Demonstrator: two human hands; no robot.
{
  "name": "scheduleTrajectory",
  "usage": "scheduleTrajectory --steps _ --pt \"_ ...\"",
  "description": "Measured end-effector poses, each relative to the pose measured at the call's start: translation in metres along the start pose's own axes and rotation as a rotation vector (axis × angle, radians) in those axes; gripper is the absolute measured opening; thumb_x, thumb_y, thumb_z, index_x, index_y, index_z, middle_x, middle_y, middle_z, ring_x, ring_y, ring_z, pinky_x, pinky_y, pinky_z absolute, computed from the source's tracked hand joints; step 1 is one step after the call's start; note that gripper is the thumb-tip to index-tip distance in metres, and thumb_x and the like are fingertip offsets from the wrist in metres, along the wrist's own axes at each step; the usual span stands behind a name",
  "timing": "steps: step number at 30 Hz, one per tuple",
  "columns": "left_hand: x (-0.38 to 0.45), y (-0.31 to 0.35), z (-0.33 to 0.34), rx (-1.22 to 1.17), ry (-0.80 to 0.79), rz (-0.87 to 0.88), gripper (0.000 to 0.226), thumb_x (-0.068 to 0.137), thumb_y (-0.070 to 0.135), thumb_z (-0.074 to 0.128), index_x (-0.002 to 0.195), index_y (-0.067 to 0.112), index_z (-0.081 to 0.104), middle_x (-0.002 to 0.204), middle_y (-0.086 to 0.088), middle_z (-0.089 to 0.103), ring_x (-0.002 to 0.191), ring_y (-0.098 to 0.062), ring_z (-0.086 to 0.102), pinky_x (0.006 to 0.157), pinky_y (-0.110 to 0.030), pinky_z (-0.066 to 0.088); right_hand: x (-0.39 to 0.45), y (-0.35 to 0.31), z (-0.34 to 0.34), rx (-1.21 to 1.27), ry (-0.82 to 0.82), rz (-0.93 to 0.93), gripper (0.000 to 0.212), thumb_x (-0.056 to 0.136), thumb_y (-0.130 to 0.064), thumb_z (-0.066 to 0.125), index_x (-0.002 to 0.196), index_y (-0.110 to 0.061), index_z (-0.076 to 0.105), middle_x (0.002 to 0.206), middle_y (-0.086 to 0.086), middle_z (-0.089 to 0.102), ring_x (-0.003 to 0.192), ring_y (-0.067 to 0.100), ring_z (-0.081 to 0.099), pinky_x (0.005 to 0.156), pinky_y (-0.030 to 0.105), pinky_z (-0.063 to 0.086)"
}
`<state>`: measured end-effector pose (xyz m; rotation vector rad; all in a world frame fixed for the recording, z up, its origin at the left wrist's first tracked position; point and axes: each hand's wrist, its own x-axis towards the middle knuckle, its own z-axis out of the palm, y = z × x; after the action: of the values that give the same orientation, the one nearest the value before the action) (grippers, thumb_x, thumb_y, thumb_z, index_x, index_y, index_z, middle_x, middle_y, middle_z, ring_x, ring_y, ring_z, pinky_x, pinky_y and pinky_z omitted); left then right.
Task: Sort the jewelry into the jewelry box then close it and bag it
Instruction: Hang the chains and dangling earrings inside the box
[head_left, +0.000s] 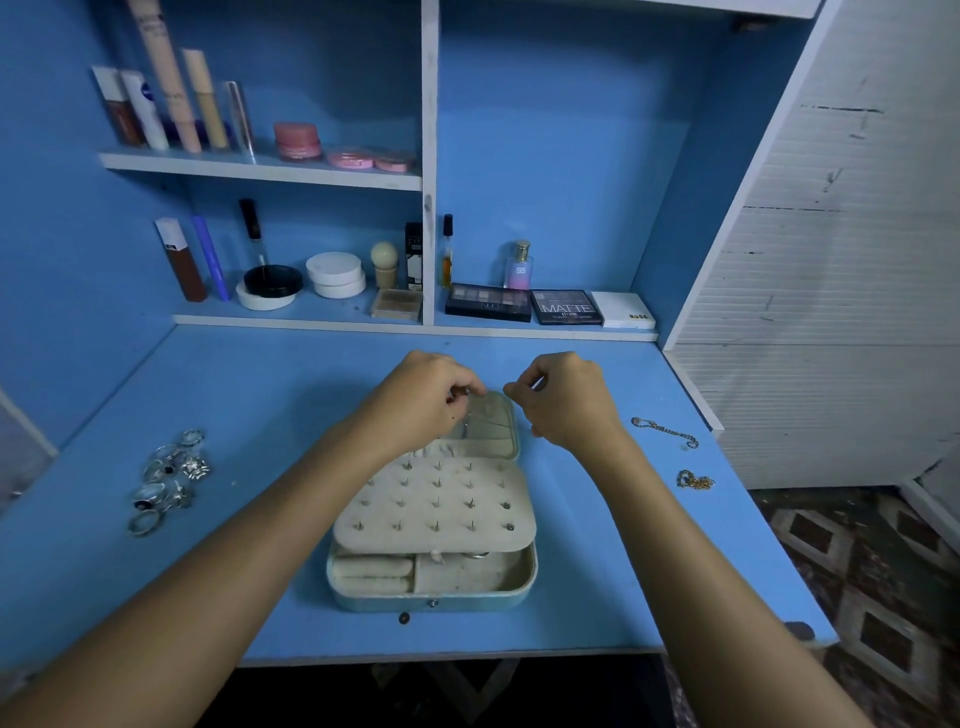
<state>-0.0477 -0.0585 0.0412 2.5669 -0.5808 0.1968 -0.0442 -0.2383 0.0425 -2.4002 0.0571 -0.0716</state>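
My left hand (423, 397) and right hand (561, 400) each pinch an end of a thin silver chain (493, 391) above the far lid of the open cream jewelry box (434, 525)

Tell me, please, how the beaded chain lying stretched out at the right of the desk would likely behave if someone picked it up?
The beaded chain would probably droop limply, since it lies in a loose, wavy line. It looks thin, so likely light. Its small beads may slip through fingers, so pinching it seems safer than scooping.
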Motion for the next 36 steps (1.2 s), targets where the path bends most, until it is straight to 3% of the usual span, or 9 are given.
scheduleTrajectory --steps 4,7,11,14,18,25,30,33,36 --pt "0.005 -0.002 0.004 0.05 -0.049 -0.037 0.03 0.093 0.004 0.057 0.114 0.016 0.075 0.107 -0.007 0.072 0.093 -0.02 0.065 0.081 -0.022 0.046 0.006 0.002 0.01 -0.063 0.008 0.037 0.023 0.09 -0.029 0.071 0.074 -0.016 0.061 0.066 0.003 0.063 0.064 0.028 0.071 0.054 0.028 0.053" --pt "0.01 -0.004 0.005 0.144 -0.114 -0.05 0.032 0.094 0.004 0.054 0.116 0.016 0.074 0.105 -0.009 0.068 0.1 -0.027 0.063 0.079 -0.027 0.046 0.011 0.003 0.017 -0.114 0.032 0.043 0.025 0.088 -0.03 0.071 0.07 -0.02 0.057 0.074 0.007 0.067 0.073 0.027 0.068 0.057 0.028 0.052" --pt "0.015 -0.001 0.006 0.275 -0.207 -0.064 0.031 0.09 -0.001 0.052 0.101 0.013 0.077 0.094 -0.009 0.053 0.092 -0.032 0.061 0.066 -0.032 0.047 0.015 0.002 0.024 -0.171 0.054 0.08 0.018 0.086 -0.026 0.071 0.08 -0.011 0.064 0.088 0.007 0.066 0.075 0.025 0.059 0.055 0.024 0.043" --pt "0.019 0.003 0.008 0.34 -0.273 -0.104 0.023 0.089 -0.004 0.053 0.094 0.006 0.074 0.095 -0.009 0.046 0.087 -0.031 0.059 0.053 -0.026 0.033 0.018 0.001 0.028 -0.205 0.058 0.108 0.018 0.082 -0.025 0.071 0.089 -0.008 0.067 0.089 0.008 0.065 0.074 0.026 0.058 0.056 0.024 0.044" --pt "0.024 0.01 0.009 0.372 -0.329 -0.139 0.021 0.089 -0.006 0.052 0.084 0.008 0.067 0.097 -0.006 0.039 0.069 -0.021 0.046 0.048 -0.025 0.024 0.021 0.0 0.032 -0.231 0.066 0.131 0.016 0.08 -0.024 0.07 0.088 -0.011 0.065 0.089 0.006 0.063 0.077 0.026 0.06 0.057 0.025 0.044" --pt "0.027 0.014 0.009 0.365 -0.358 -0.188 0.026 0.088 -0.009 0.048 0.089 0.007 0.069 0.103 -0.008 0.043 0.06 -0.016 0.04 0.049 -0.025 0.027 0.021 -0.004 0.031 -0.267 0.062 0.113 0.014 0.08 -0.021 0.07 0.09 -0.015 0.062 0.092 0.005 0.064 0.084 0.028 0.062 0.063 0.029 0.05" --pt "0.027 0.014 0.006 0.31 -0.396 -0.183 0.04 0.088 -0.008 0.047 0.111 0.012 0.074 0.115 -0.011 0.052 0.072 -0.021 0.052 0.051 -0.024 0.035 0.015 -0.004 0.022 -0.264 0.013 0.118 0.017 0.079 -0.021 0.069 0.094 -0.015 0.063 0.096 0.005 0.063 0.086 0.027 0.06 0.063 0.029 0.045" --pt "0.023 0.012 0.004 0.233 -0.408 -0.165 0.046 0.09 -0.003 0.047 0.122 0.021 0.07 0.121 -0.008 0.056 0.087 -0.025 0.062 0.063 -0.026 0.047 0.01 -0.004 0.016 -0.248 -0.01 0.123 0.014 0.077 -0.021 0.071 0.083 -0.021 0.058 0.094 0.003 0.063 0.085 0.026 0.06 0.056 0.024 0.039" --pt "0.02 0.011 0.003 0.138 -0.377 -0.171 0.043 0.091 0.002 0.048 0.12 0.023 0.071 0.112 -0.004 0.061 0.085 -0.024 0.064 0.064 -0.028 0.05 0.007 -0.003 0.01 -0.212 -0.014 0.121 0.024 0.076 -0.024 0.075 0.073 -0.025 0.052 0.092 0.002 0.063 0.084 0.025 0.062 0.051 0.022 0.033"
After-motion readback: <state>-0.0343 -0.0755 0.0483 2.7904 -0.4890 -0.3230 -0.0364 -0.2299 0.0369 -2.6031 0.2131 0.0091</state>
